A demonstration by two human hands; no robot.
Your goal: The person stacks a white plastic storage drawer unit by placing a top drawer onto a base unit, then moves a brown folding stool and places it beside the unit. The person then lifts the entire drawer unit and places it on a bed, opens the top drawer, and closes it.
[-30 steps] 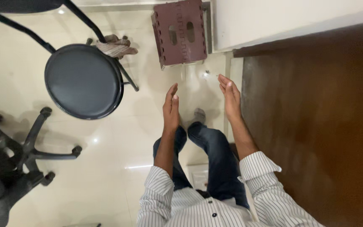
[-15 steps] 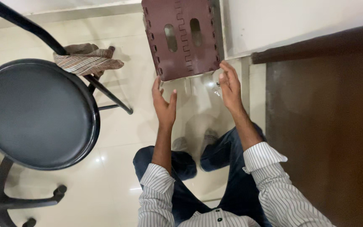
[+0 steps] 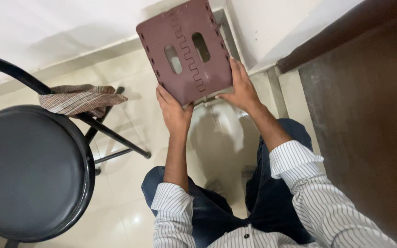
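Both hands, left hand (image 3: 174, 112) and right hand (image 3: 241, 87), clamped the brown folding stool (image 3: 184, 48); an even two-sided grip looked wisest

Maroon folding stool (image 3: 184, 50), black chair (image 3: 28, 174), checked cloth (image 3: 81, 98)

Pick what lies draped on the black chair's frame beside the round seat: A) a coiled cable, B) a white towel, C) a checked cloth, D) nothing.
C: a brown checked cloth lies over the black chair frame, left of the maroon stool that both hands grip.
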